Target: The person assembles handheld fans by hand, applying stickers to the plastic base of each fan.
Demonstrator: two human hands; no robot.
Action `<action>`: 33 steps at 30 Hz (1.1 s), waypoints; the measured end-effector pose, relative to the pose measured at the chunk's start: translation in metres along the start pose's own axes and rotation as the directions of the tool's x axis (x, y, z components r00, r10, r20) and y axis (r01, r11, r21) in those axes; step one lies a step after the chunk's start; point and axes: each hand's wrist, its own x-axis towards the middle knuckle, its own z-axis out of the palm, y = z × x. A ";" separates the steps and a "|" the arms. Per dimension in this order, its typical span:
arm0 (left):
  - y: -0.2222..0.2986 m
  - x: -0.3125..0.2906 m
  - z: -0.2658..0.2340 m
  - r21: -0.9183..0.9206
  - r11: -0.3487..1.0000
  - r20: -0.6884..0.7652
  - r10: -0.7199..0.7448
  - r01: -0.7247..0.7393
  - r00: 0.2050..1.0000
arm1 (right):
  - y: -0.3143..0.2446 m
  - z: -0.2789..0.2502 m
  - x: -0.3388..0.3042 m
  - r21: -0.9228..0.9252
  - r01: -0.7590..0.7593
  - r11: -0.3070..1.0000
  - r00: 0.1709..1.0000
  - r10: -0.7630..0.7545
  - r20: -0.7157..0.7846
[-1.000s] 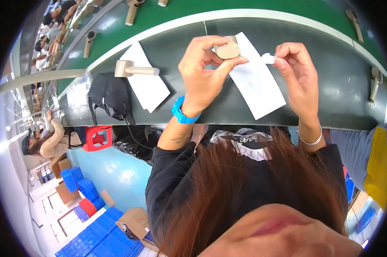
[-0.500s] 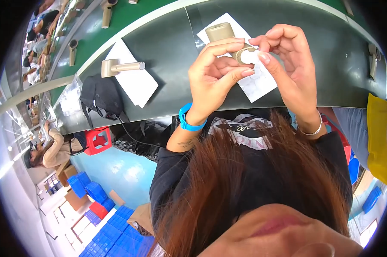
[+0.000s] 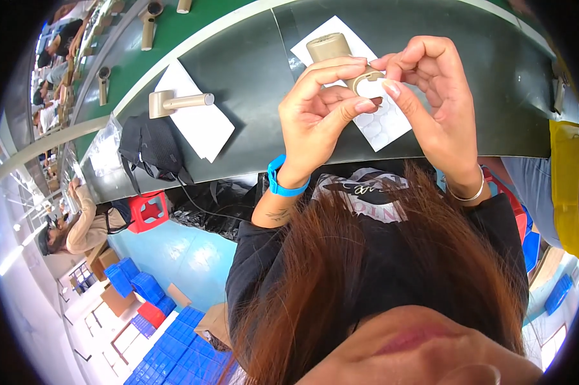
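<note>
Two hands (image 3: 318,112) touch a beige device (image 3: 361,77), dark table (image 3: 251,74) beneath, blue floor (image 3: 196,253) alongside

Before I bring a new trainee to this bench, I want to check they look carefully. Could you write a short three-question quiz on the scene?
1. Fill the gap: the blue band is worn on the ____ wrist.

2. The handle of the tan gadget nearest the black bag lies across what?
A) a red stool
B) white paper
C) a cardboard box

3. True or false: the left hand grips another tan gadget, and the right hand is up by its end with the white piece.

Key: 1. left; 2. B; 3. true.
</note>
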 end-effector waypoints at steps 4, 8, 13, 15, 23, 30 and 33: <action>0.000 -0.001 -0.001 -0.005 1.000 -0.001 -0.003 0.003 1.000 | 0.001 0.001 0.000 -0.003 0.022 1.000 1.000 -0.022 0.019; 0.000 -0.001 0.000 0.000 1.000 0.003 0.003 -0.003 1.000 | 0.000 0.000 0.000 -0.012 0.025 1.000 1.000 -0.025 0.012; 0.001 -0.001 0.001 -0.013 1.000 0.006 -0.003 0.003 1.000 | 0.001 -0.002 0.000 -0.032 0.044 0.999 0.999 -0.043 0.034; 0.000 -0.001 0.001 -0.013 1.000 0.010 -0.002 0.002 1.000 | 0.000 -0.001 0.000 -0.037 0.040 0.999 0.999 -0.039 0.029; 0.001 0.000 0.001 -0.026 1.000 0.015 -0.004 0.005 1.000 | -0.003 0.000 0.000 0.000 -0.005 1.000 1.000 0.005 0.003; 0.001 -0.002 0.001 -0.040 0.999 0.013 -0.003 0.003 1.000 | -0.001 0.000 -0.001 -0.033 0.022 0.999 1.000 -0.022 0.008; 0.001 -0.002 0.004 -0.034 0.999 0.021 -0.006 0.007 1.000 | -0.002 -0.001 -0.003 -0.046 0.027 0.999 1.000 -0.027 -0.005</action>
